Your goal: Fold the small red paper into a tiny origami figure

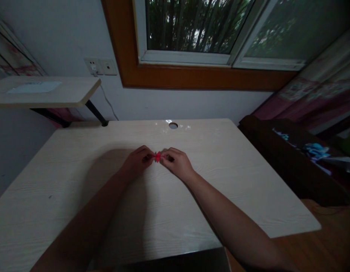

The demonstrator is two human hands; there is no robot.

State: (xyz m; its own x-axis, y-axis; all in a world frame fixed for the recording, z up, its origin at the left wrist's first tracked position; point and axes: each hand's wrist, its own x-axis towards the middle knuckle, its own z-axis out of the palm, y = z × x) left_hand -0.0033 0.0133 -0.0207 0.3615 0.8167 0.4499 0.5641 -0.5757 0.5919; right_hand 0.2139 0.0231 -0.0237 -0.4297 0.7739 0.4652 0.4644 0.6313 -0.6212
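A small red piece of folded paper with pointed edges is stretched between my hands, low over the table's middle. My left hand pinches its left end with thumb and fingertips. On the other side, my right hand pinches the right end in the same way. Only the red middle part shows, since the fingertips cover both ends. The piece is too small to make out its exact folds.
The pale wooden table has a round cable hole near its back edge. A raised shelf on black legs stands at the back left. Beyond the right edge is a dark brown piece of furniture with cloth on it.
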